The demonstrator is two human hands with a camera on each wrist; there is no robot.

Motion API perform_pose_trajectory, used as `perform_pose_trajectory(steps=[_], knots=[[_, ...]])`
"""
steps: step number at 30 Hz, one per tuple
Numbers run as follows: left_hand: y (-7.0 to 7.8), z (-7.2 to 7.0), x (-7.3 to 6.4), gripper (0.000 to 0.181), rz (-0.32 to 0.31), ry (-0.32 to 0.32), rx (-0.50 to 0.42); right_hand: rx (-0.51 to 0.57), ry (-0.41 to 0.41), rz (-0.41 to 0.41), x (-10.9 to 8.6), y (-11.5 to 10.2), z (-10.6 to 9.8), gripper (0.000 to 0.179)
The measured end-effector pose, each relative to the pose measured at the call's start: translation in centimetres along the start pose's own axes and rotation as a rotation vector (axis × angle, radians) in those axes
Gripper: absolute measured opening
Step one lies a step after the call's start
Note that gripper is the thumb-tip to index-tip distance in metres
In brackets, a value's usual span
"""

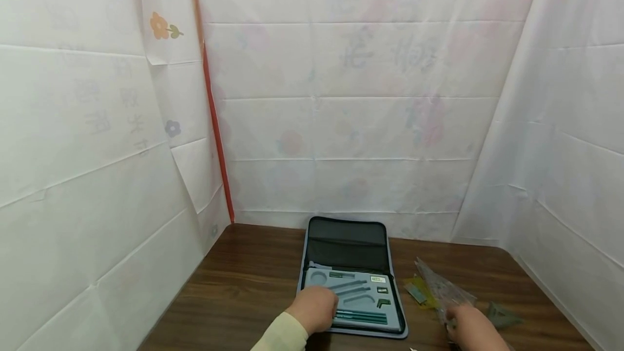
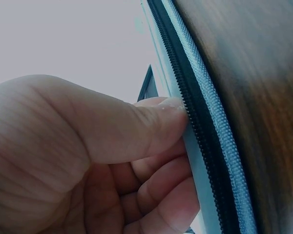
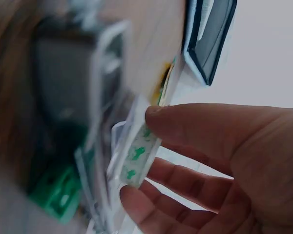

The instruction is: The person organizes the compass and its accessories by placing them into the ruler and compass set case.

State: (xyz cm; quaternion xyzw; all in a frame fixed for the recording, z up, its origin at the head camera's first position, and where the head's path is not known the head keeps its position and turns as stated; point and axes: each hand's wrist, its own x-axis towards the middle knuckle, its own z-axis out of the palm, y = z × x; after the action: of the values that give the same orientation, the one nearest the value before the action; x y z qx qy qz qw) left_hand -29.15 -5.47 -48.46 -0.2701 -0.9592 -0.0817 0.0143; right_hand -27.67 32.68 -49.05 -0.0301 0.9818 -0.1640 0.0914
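Case: your zippered case (image 1: 347,230) lies open on the table, long axis running away from you, lid at the far end; its grey tray (image 1: 362,276) fills the near half.
Pencils: the green pencils (image 1: 362,316) lie crosswise along the case's near edge; their left ends are hidden behind your hand.
Left hand: your left hand (image 1: 313,307) is at the case's near-left edge, fingers curled, thumb tip against the tray's side; you cannot tell whether anything is pinched.
Right hand: your right hand (image 3: 200,161), well right of the case, pinches a translucent strip (image 3: 138,156) with green marks between thumb and fingertip; the strip's long axis slants in the wrist view, and its print is unreadable.
Set square: the clear set square (image 1: 441,286) lies right of the case, narrow corner pointing away from you, near end partly covered by your right hand.
Beside the case: a yellow piece (image 1: 429,291), partly covered, is between case and set square; a dull green piece (image 1: 502,316) is farther right.
Blurred: a green object (image 3: 58,195) near the strip is too smeared to name.
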Motion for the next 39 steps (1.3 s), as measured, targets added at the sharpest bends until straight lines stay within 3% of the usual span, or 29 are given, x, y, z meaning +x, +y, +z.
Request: perform_pose_trajectory(steps=[6,14,19,29,39], knots=[[0.0,0.4,0.2,0.03,-0.013,-0.007,0.01,0.016,0.128,-0.065,0.7,-2.9,0.5,0.022],[0.0,0.5,0.3,0.032,0.0,-0.003,0.024,0.092,0.167,-0.161,1.5,-8.7,1.6,0.019],[0.0,0.5,0.2,0.031,0.0,-0.002,0.029,0.085,0.156,-0.246,2.2,-11.1,1.4,0.023],[0.0,0.7,0.4,0.03,-0.007,-0.007,0.036,0.06,0.143,-0.431,3.3,-13.5,0.7,0.023],[0.1,0.1,0.3,0.03,-0.006,-0.047,0.046,0.015,0.088,-0.51,5.6,-15.8,0.8,0.02]])
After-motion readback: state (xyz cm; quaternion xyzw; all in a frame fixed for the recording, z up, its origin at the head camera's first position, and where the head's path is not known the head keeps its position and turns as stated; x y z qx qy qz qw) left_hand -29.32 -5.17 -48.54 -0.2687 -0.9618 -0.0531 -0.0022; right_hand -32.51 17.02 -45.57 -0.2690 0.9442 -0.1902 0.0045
